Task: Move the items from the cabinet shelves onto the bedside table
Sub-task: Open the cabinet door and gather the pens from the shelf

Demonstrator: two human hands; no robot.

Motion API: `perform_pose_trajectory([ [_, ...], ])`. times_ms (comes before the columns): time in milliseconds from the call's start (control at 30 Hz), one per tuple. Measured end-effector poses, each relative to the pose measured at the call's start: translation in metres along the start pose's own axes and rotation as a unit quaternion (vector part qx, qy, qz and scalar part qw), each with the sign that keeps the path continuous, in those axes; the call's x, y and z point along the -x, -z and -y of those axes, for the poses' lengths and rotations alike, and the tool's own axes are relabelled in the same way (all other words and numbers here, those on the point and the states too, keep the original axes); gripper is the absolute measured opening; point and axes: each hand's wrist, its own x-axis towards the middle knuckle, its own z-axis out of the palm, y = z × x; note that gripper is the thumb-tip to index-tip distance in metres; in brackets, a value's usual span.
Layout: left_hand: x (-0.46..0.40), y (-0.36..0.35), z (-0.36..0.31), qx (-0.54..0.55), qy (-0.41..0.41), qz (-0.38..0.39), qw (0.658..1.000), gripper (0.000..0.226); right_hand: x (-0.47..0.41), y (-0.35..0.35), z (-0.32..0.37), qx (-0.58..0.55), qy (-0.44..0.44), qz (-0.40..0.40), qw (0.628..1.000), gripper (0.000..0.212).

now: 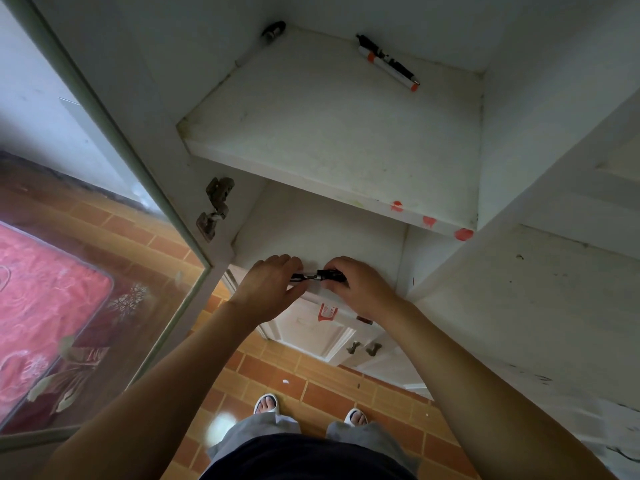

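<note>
Both my hands reach into the lower cabinet shelf (311, 230). My left hand (268, 284) and my right hand (356, 284) together hold a thin black pen-like item (317, 275), each gripping one end. On the upper shelf (329, 133), a white marker with orange ends (388, 65) lies at the back right with a black pen beside it. A small dark cylindrical object (273, 30) sits in the back left corner. The bedside table is not in view.
The glass cabinet door (104, 237) stands open on the left, with a red patterned mat seen through it. Closed lower cabinet doors with metal knobs (363, 348) are below my hands. The floor is orange tile (277, 375).
</note>
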Motion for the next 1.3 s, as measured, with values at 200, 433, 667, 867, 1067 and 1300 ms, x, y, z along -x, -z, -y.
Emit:
perform_pose_trajectory([
  [200,0.025,0.049,-0.008,0.013,0.005,-0.041,0.999,0.034,0.011,0.023,0.043,-0.023,0.046,0.000,0.999,0.021],
  [433,0.058,0.132,-0.032,-0.014,0.018,-0.090,0.996,0.036,0.029,0.064,0.113,-0.029,0.147,-0.034,0.988,0.021],
  [667,0.065,0.215,-0.068,-0.027,-0.007,-0.189,0.982,0.030,0.043,0.128,0.168,-0.017,0.236,-0.090,0.968,0.017],
  [867,0.030,0.256,-0.080,-0.055,-0.037,-0.220,0.973,0.034,0.033,0.172,0.178,0.000,0.252,-0.155,0.955,0.018],
  [1067,-0.039,0.259,-0.073,-0.048,-0.026,-0.174,0.983,0.043,-0.005,0.191,0.160,0.027,0.165,-0.214,0.962,0.020],
  [1300,-0.093,0.239,-0.059,-0.013,-0.053,-0.156,0.986,0.035,-0.033,0.193,0.146,0.089,0.068,-0.207,0.972,0.030],
])
